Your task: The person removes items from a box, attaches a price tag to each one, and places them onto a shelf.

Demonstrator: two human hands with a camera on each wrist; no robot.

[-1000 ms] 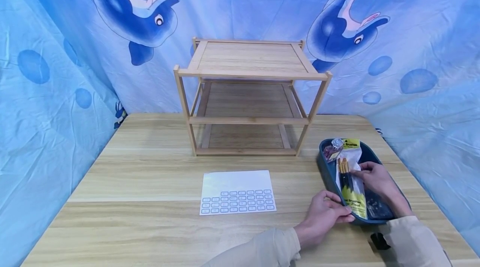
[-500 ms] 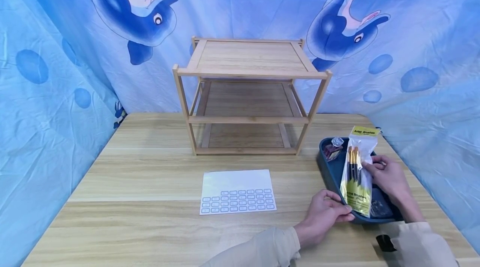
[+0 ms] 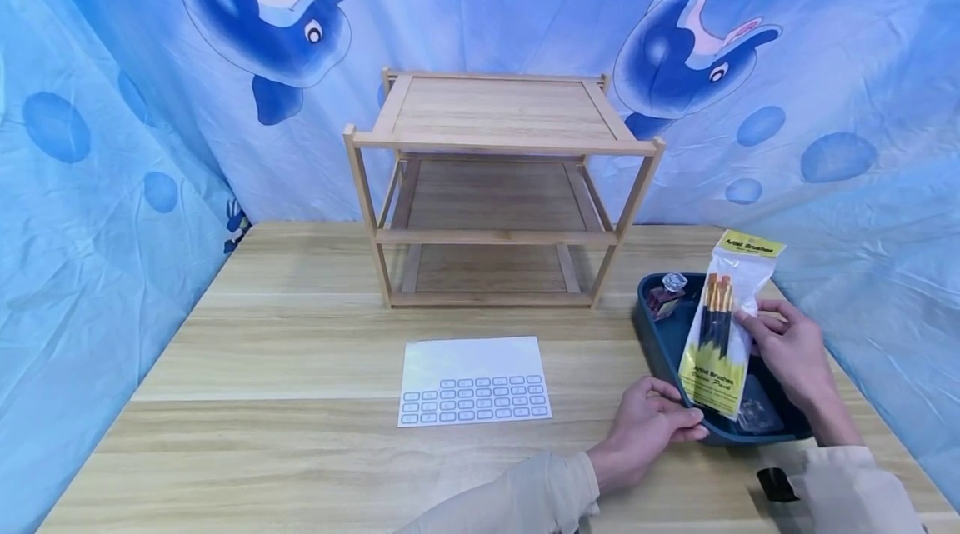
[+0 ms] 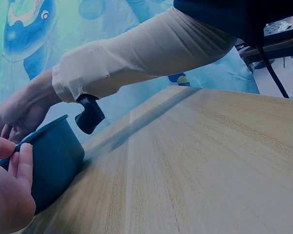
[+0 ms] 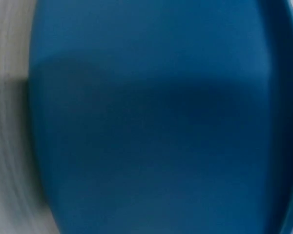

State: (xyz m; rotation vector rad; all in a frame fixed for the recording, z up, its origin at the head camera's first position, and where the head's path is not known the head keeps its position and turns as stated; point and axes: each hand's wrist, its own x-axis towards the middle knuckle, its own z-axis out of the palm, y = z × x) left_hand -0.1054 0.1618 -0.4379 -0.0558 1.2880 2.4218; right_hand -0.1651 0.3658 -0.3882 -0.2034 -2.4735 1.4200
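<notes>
blue cloth backdrop (image 3: 480, 9) with cartoon dolphins behind and at both sides, pale wood-grain counter (image 3: 262, 451) under everything. my right hand (image 3: 795, 355) has the brush pack (image 3: 731, 326) pinched by its right edge, thumb and fingers together; pack is tilted, over the blue bin (image 3: 651, 342), printed header up past the far rim. can't tell if its lower end touches the bin. my left hand (image 3: 645, 432) grips the near-left rim, thumb on top, fingers outside. to lift cleanly, i'd brace the rim and raise the low end clear before going sideways, since an edge pinch on limp plastic probably lets the pack swing. worth missing the stoppered bottle (image 3: 665, 301) in the far-left corner; clear packet (image 3: 759, 413) lies lower, near end, less at risk i think. right wrist view is just blue wall, no use for checking grip. on the counter: white card (image 3: 475, 381) with printed boxes left of the bin, three-tier wooden rack (image 3: 502, 105) standing behind the card.
</notes>
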